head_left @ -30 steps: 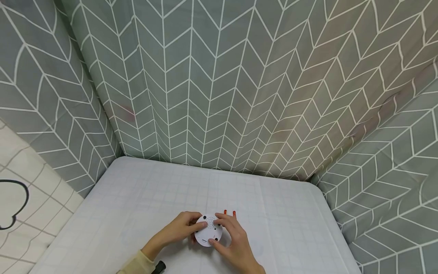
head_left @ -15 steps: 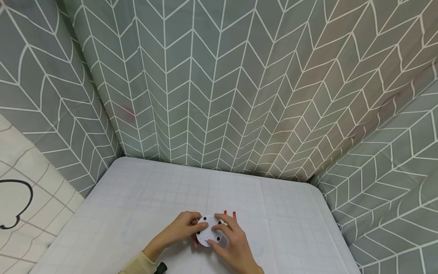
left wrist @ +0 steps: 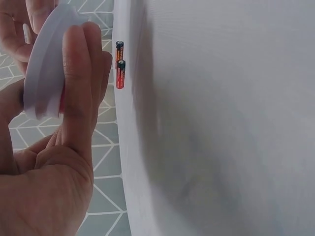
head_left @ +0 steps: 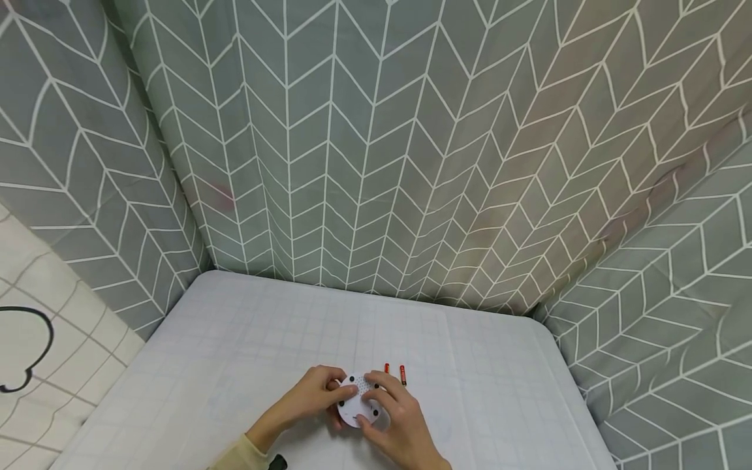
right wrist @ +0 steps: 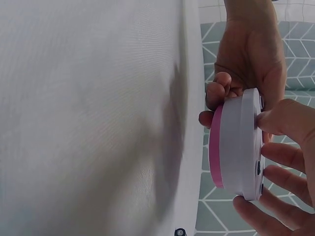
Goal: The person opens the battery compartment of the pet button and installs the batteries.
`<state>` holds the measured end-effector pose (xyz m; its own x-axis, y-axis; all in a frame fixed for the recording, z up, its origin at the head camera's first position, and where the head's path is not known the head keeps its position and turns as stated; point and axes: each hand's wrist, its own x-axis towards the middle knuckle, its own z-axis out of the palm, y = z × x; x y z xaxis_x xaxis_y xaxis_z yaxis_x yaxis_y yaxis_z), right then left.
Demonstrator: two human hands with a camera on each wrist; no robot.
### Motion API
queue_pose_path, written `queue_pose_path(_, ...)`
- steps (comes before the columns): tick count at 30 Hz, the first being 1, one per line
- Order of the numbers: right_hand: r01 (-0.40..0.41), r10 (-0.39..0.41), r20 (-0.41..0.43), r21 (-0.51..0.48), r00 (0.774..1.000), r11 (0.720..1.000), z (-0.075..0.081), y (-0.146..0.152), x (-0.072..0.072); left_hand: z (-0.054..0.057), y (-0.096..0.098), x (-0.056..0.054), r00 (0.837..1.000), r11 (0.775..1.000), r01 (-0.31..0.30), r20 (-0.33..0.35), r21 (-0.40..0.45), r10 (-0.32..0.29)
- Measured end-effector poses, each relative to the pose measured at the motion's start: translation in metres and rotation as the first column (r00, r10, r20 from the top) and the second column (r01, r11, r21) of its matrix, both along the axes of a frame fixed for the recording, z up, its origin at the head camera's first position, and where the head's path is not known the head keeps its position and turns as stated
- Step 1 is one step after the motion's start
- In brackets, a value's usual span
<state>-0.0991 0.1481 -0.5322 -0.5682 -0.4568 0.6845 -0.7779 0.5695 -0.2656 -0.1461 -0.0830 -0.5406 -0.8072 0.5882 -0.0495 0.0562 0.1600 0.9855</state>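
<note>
White plastic with a pink edge, the round device [head_left: 350, 414] was held above the white table [head_left: 264, 326] by the left hand [head_left: 320, 390], thumb and fingers clasping it, and the right hand [head_left: 402, 421], fingertips gripping it. Work looked unfinished: beyond, two red-and-black cylindrical batteries [head_left: 403, 375] lay loose, lettering unreadably small.

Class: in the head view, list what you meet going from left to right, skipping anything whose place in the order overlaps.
White checked cloth, beige sleeve, left hand, white round device, right hand.
</note>
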Motion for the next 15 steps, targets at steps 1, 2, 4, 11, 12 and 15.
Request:
queue_pose_path(1,0.003,-0.003,0.001,0.002,1.0,1.0,0.0001,0.0002,0.0003,0.0001,0.0003,0.0002,1.0,1.0,0.001,0.006,0.003,-0.001)
queue_pose_path(2,0.006,-0.006,0.002,0.004,1.0,1.0,0.0,0.0005,0.0006,0.0003,0.0006,0.0005,1.0,1.0,0.0,0.011,0.006,0.0)
queue_pose_path(4,0.012,-0.012,0.001,0.012,1.0,1.0,-0.0002,0.0012,0.0007,0.0007,0.0011,0.001,1.0,1.0,-0.003,0.025,0.014,0.003)
queue_pose_path(11,0.01,-0.009,-0.017,0.028,1.0,1.0,-0.0008,0.0023,-0.0004,0.0005,0.0029,0.002,0.998,0.999,-0.027,0.058,0.031,0.025)
queue_pose_path(12,0.01,-0.009,-0.017,0.028,1.0,1.0,-0.0008,0.0023,-0.0003,0.0002,0.0031,0.002,0.998,0.999,-0.03,0.061,0.032,0.028)
queue_pose_path(15,0.007,-0.006,-0.023,0.027,1.0,1.0,-0.0003,0.0024,-0.0008,-0.0006,0.0039,0.001,0.998,0.999,-0.039,0.06,0.036,0.036)
